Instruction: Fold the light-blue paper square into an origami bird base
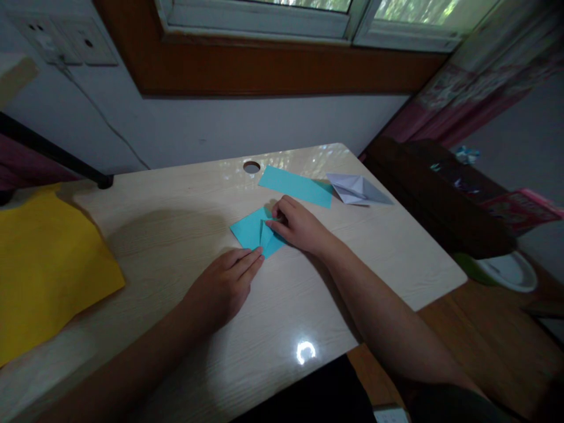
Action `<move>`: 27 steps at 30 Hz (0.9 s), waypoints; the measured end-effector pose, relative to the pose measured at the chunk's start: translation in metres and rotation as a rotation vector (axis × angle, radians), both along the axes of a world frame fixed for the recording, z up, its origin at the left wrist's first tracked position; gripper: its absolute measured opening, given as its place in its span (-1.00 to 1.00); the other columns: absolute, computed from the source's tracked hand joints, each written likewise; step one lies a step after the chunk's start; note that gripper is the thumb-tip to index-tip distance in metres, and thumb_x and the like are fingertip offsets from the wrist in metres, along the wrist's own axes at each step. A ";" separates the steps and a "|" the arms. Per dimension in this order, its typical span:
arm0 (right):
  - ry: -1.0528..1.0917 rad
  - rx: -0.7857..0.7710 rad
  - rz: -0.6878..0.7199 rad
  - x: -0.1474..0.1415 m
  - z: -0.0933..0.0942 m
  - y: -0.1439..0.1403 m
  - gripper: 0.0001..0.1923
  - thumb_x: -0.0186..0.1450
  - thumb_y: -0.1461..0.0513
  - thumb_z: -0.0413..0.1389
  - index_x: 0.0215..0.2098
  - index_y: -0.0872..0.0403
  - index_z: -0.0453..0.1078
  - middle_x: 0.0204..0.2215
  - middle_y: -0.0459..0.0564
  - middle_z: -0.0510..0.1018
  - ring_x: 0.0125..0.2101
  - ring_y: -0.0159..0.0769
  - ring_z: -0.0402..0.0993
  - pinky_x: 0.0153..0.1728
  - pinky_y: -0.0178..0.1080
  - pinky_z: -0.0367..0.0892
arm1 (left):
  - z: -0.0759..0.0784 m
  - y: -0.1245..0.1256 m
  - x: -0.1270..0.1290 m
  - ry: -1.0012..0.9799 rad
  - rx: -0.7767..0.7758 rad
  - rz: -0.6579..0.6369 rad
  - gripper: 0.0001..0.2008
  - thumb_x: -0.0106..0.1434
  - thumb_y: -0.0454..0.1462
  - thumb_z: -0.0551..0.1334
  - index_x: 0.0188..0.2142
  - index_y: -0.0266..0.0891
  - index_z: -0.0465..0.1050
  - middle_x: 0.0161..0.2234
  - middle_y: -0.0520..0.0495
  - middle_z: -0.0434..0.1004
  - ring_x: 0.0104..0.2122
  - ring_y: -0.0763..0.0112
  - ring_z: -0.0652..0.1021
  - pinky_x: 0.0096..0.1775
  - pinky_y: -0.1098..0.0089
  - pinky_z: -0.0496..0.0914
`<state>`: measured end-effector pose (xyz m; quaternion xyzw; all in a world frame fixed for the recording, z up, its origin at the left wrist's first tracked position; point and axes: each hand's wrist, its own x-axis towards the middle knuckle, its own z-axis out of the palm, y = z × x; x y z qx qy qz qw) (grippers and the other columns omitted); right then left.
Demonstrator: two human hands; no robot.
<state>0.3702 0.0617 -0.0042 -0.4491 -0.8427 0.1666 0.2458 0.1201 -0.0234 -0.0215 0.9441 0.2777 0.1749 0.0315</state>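
Well off to the left of my grip lay one yellow sheet [53, 276]. Next came my left hand [227, 285], its fingers straight and together, their tips on the near edge of the one blue square [249, 228]; with the thumb hidden, I could not tell whether it pinched or merely pressed. That folded square sat on the desk [388, 252], between my two hands and touching both. Beyond it, away from me, was one round hole. On its right side my right hand [304, 226] was drawn in narrow, thumb and forefinger closed on a small flap of the blue paper. I judged this a folding step, the flap being set in line; the next move called for steady left fingers and a firm press along the crease. Just past my right knuckles lay one blue strip [297, 187], and right of that, one folded white paper [358, 189].
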 end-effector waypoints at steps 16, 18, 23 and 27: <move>-0.127 -0.038 -0.072 -0.017 -0.003 -0.010 -0.58 0.23 -0.01 0.32 -0.14 0.00 0.29 -0.03 0.10 0.40 -0.06 -0.03 0.28 -0.07 -0.06 0.22 | 0.000 -0.001 0.000 -0.003 0.017 0.052 -0.54 0.36 -0.46 0.10 0.24 -0.43 0.36 0.25 -0.28 0.42 0.14 0.12 0.46 0.18 0.07 0.42; -0.120 -0.033 -0.082 -0.016 -0.005 -0.008 -0.60 0.24 -0.01 0.32 -0.15 0.00 0.30 -0.04 0.10 0.40 -0.06 -0.03 0.28 -0.07 -0.06 0.22 | 0.001 -0.001 0.000 -0.007 0.013 0.053 -0.54 0.36 -0.46 0.09 0.23 -0.41 0.37 0.25 -0.27 0.43 0.14 0.13 0.47 0.18 0.06 0.43; -0.087 0.002 -0.104 -0.014 -0.012 0.000 -0.64 0.28 -0.01 0.28 -0.17 0.01 0.33 -0.06 0.10 0.43 -0.07 -0.04 0.29 -0.06 -0.06 0.22 | 0.001 -0.001 -0.001 -0.005 0.013 0.048 -0.55 0.35 -0.46 0.09 0.22 -0.39 0.39 0.24 -0.28 0.43 0.13 0.14 0.48 0.16 0.07 0.43; -0.048 0.026 -0.107 -0.013 -0.015 0.004 -0.72 0.32 0.04 0.25 -0.15 0.02 0.37 -0.09 0.09 0.45 -0.08 -0.07 0.32 -0.01 -0.07 0.22 | 0.001 -0.001 -0.001 -0.006 0.029 0.037 -0.58 0.35 -0.45 0.11 0.19 -0.41 0.41 0.23 -0.29 0.44 0.11 0.13 0.50 0.14 0.08 0.45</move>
